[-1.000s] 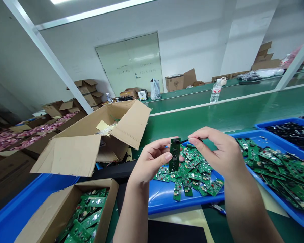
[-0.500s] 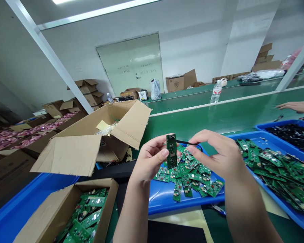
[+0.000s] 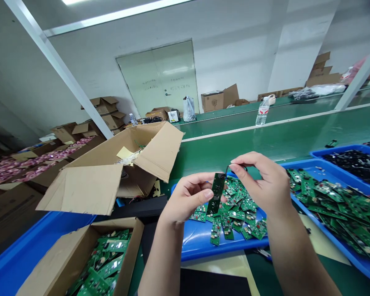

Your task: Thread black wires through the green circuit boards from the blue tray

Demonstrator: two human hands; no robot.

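A green circuit board (image 3: 215,196) is pinched between the thumb and fingers of my left hand (image 3: 189,197), tilted, with a small port near its top end. Thumb and forefinger of my right hand (image 3: 263,179) close on a thin black cable (image 3: 227,169) that runs from the board's top edge. Whether the cable is fixed to the board I cannot tell. Below both hands, a blue tray (image 3: 209,250) holds a pile of loose green circuit boards (image 3: 226,224).
To the right, another blue tray (image 3: 316,224) is heaped with boards; a tray of black parts (image 3: 356,164) sits behind it. A small cardboard box (image 3: 70,255) of boards stands at front left, a large open carton (image 3: 89,185) behind. A water bottle (image 3: 261,113) stands farther back.
The board has tilted and shifted slightly right and down in my left hand. My right hand has moved closer, its fingers nearer the board. Another person's hand at the far right has moved down.
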